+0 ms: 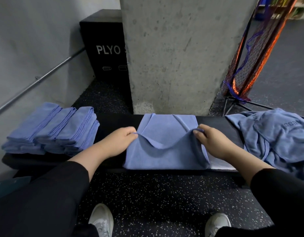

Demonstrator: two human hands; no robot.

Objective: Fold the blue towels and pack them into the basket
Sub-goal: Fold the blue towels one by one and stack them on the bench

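Note:
A blue towel [166, 156] lies across the middle of the black bench [113, 122], with its near half lifted over the far half. My left hand [120, 141] pinches the lifted edge at its left corner. My right hand [211, 141] pinches the same edge at its right corner, and the edge sags between them. Stacks of folded blue towels [52, 132] sit on the bench's left end. A loose heap of unfolded blue towels [274, 139] covers the right end. No basket is in view.
A concrete pillar [178, 53] rises right behind the bench. A black plyo box [103, 43] stands behind it to the left, beside a wall with a metal rail [36, 81]. An orange and black net on a stand [247, 65] is at the right. Speckled floor and my shoes lie below.

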